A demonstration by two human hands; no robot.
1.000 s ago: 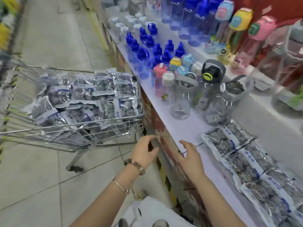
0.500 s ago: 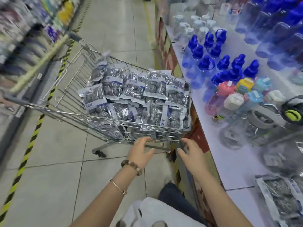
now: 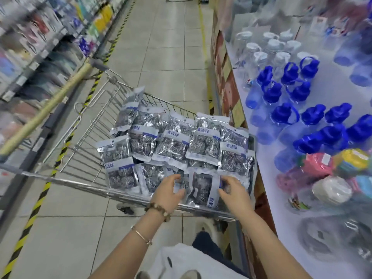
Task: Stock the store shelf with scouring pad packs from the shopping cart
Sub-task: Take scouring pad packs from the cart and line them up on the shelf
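A wire shopping cart point(image 3: 76, 181) stands in the aisle, its right end piled with several silver scouring pad packs point(image 3: 173, 146) bearing blue-and-white labels. Both hands reach over the cart's near rail. My left hand point(image 3: 168, 193) curls its fingers and thumb on a pack at the near edge of the pile. My right hand point(image 3: 234, 193) pinches the right edge of the nearest pack point(image 3: 202, 188), which lies between the two hands. To the right of the cart runs the white store shelf point(image 3: 281, 216).
Blue-capped clear bottles point(image 3: 289, 91) and colourful-lidded bottles point(image 3: 322, 164) crowd the shelf; a blurred dark container point(image 3: 330, 238) sits at its near end. Another stocked shelf point(image 3: 30, 47) lines the aisle's left side. Yellow-black tape point(image 3: 30, 218) marks the tiled floor.
The view swung left from the shelf to the cart. Both hands moved forward over the cart's near rail and onto the packs at its near end.
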